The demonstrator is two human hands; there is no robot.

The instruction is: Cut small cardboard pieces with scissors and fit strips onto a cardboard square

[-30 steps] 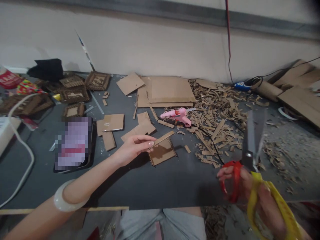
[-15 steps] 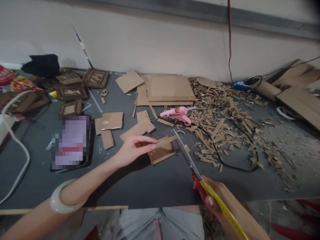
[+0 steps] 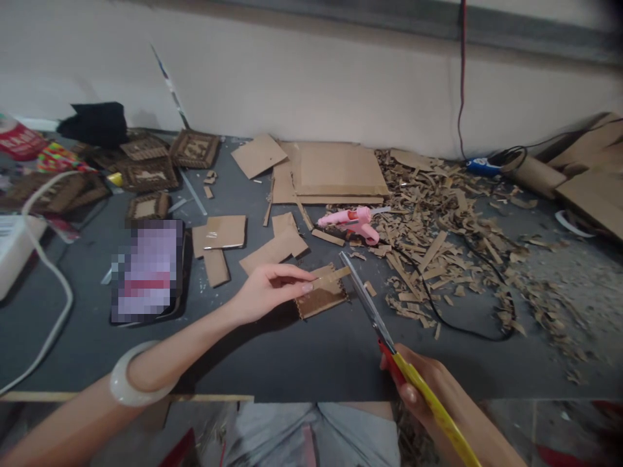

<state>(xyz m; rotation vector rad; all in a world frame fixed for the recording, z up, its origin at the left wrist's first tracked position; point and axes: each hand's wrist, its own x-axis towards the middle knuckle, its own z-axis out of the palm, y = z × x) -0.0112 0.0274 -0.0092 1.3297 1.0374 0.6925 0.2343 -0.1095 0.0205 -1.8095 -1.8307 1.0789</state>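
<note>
Between thumb and fingers, my left hand (image 3: pixel 267 292) pinches a thin cardboard strip (image 3: pixel 337 275), which points right toward the scissor blades. Below the strip lies a small cardboard square (image 3: pixel 321 299) with ridged edging along its sides. My right hand (image 3: pixel 423 379) is closed round the red and yellow handles of the scissors (image 3: pixel 372 314). Their blades point up and left, with the tips beside the strip's right end. A pink glue gun (image 3: pixel 353 222) rests behind the square.
Cardboard scraps (image 3: pixel 433 227) spread over the right side. Flat cardboard sheets (image 3: pixel 338 170) lie at the back. Left are a phone (image 3: pixel 148 272), small cardboard frames (image 3: pixel 195 149) and a white cable (image 3: pixel 65 285). A black cord (image 3: pixel 452 326) loops at the right.
The view has shifted slightly left, so things appear a little further right. Both hands keep their grips, with the strip still beside the blade tips.
</note>
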